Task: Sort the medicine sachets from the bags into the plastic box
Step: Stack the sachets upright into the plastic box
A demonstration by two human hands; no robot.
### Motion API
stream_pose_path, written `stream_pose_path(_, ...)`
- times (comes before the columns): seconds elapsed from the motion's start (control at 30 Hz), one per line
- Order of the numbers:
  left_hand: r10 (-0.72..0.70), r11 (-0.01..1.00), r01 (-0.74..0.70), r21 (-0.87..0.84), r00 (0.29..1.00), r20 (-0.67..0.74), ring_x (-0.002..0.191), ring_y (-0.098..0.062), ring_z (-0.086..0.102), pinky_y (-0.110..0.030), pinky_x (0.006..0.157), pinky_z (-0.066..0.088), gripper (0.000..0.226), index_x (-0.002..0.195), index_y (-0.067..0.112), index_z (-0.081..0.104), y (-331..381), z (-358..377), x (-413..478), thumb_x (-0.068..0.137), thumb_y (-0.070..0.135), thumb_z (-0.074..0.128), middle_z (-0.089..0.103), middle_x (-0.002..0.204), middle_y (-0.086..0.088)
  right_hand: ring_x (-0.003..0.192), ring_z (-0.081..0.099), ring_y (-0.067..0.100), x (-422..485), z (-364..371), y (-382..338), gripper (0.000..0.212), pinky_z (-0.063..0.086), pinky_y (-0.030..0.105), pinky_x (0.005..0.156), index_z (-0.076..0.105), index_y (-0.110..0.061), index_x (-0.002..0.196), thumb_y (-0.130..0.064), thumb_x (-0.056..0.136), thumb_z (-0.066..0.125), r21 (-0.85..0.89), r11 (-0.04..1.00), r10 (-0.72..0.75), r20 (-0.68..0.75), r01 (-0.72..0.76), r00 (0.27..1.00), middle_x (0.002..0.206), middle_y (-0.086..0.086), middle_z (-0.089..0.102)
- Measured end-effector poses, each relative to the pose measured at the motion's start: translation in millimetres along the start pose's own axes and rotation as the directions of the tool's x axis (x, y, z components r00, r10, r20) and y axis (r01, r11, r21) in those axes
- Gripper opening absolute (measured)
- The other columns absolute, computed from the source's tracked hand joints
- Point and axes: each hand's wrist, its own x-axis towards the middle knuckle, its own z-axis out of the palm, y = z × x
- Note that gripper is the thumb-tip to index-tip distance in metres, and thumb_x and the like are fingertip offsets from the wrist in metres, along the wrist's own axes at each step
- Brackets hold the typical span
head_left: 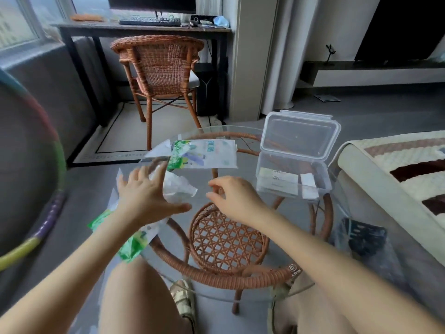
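Now our left hand (147, 191) was spread wide, fingers straight, over a crumpled clear bag (179, 186) that lay right by its fingertips. Our right hand (231, 196) hung close beside it, fingers loosely bent, and we saw nothing held in it. Farther out past the left hand lay a flat printed bag (207, 153). Another green bag (130, 242) sat under that arm. Off to the right of the right hand stood the plastic box (321, 172), lid up, with a few sachets (279, 178) inside. We think we were starting on the crumpled bag. Next we would need to open it, pick out a sachet, and carry it right to the box.
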Motion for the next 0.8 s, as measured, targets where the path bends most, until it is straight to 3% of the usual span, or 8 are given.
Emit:
stream_pose_path(0.07, -0.058, 0.998, 0.058, 0.001, 0.994, 0.092, 0.143, -0.031, 0.014, -0.059, 0.112, 0.007, 0.124, 0.144, 0.04, -0.011, -20, 14, -1, 0.05, 0.086, 0.055, 0.018, 0.153, -0.016, 0.12, 0.053, 0.022, 18, 21, -10, 0.045, 0.042, 0.034, 0.1, 0.051, -0.011, 0.133, -0.031, 0.093, 0.054, 0.077, 0.997, 0.026, 0.026, -0.028, 0.999, 0.134, 0.006, 0.056)
stream_pose_path(0.13, -0.065, 0.995, 0.073, -0.061, 0.989, 0.13, 0.142, -0.032, 0.016, -0.063, 0.109, 0.008, 0.129, 0.141, 0.045, -0.017, -27, 27, 5, 0.045, 0.086, 0.059, 0.022, 0.151, -0.018, 0.118, 0.054, 0.022, 31, 37, -15, 0.046, 0.043, 0.032, 0.096, 0.051, -0.012, 0.132, -0.032, 0.092, 0.056, 0.137, 0.987, 0.08, 0.007, -0.081, 0.997, 0.132, 0.006, 0.056)
stream_pose_path(0.3, 0.024, 0.987, 0.006, -0.163, 0.983, 0.18, 0.13, -0.035, 0.037, -0.043, 0.102, 0.036, 0.127, 0.147, 0.033, -0.003, -30, 34, 19, 0.049, 0.073, 0.068, 0.028, 0.151, -0.01, 0.104, 0.061, 0.019, 41, 57, -17, 0.031, 0.045, 0.027, 0.084, 0.065, -0.011, 0.111, -0.028, 0.085, 0.066, 0.267, 0.944, 0.212, -0.046, -0.192, 0.976, 0.113, 0.004, 0.067)
stream_pose_path(0.4, 0.152, 0.974, -0.139, -0.18, 0.986, 0.061, 0.132, -0.028, 0.038, -0.04, 0.101, 0.039, 0.114, 0.146, 0.026, 0.017, -27, 32, 16, 0.051, 0.066, 0.067, 0.023, 0.154, -0.003, 0.095, 0.063, 0.019, 30, 54, -10, 0.023, 0.05, 0.029, 0.082, 0.067, -0.011, 0.101, -0.023, 0.082, 0.069, 0.398, 0.89, 0.264, -0.046, -0.224, 0.963, 0.098, 0.003, 0.068)
stream_pose_path(0.5, 0.319, 0.908, -0.342, -0.24, 0.939, -0.129, 0.135, -0.023, 0.035, -0.038, 0.105, 0.034, 0.107, 0.142, 0.021, 0.032, -21, 32, 5, 0.048, 0.068, 0.053, 0.046, 0.141, -0.003, 0.091, 0.064, 0.018, 12, 45, -1, 0.034, 0.053, 0.032, 0.081, 0.061, -0.012, 0.112, -0.029, 0.083, 0.068, 0.564, 0.789, 0.3, -0.005, -0.245, 0.954, 0.098, 0.004, 0.067)
stream_pose_path(0.67, 0.449, 0.824, -0.522, -0.221, 0.839, -0.308, 0.118, -0.023, 0.054, -0.028, 0.099, 0.034, 0.105, 0.141, 0.016, 0.037, 4, 32, -1, 0.053, 0.064, 0.067, 0.057, 0.13, -0.002, 0.066, 0.058, 0.002, -20, 24, 11, 0.025, 0.04, 0.008, 0.05, 0.067, -0.005, 0.108, -0.017, 0.086, 0.065, 0.717, 0.664, 0.33, -0.024, -0.214, 0.944, 0.084, 0.0, 0.068)
stream_pose_path(0.73, 0.482, 0.792, -0.571, -0.213, 0.801, -0.355, 0.115, -0.022, 0.056, -0.027, 0.097, 0.035, 0.1, 0.139, 0.014, 0.04, 14, 30, -1, 0.056, 0.064, 0.066, 0.059, 0.128, -0.003, 0.066, 0.06, 0.004, -28, 18, 18, 0.021, 0.044, 0.012, 0.054, 0.068, -0.008, 0.104, -0.018, 0.085, 0.066, 0.71, 0.677, 0.36, -0.088, -0.196, 0.929, 0.084, 0.0, 0.069)
stream_pose_path(0.8, 0.502, 0.778, -0.593, -0.207, 0.785, -0.364, 0.112, -0.022, 0.058, -0.028, 0.096, 0.038, 0.098, 0.138, 0.014, 0.041, 17, 29, -2, 0.057, 0.065, 0.06, 0.061, 0.124, -0.002, 0.074, 0.065, 0.009, -31, 16, 17, 0.018, 0.053, 0.025, 0.065, 0.069, -0.014, 0.099, -0.023, 0.083, 0.067, 0.61, 0.772, 0.341, -0.162, -0.177, 0.926, 0.084, -0.001, 0.071)
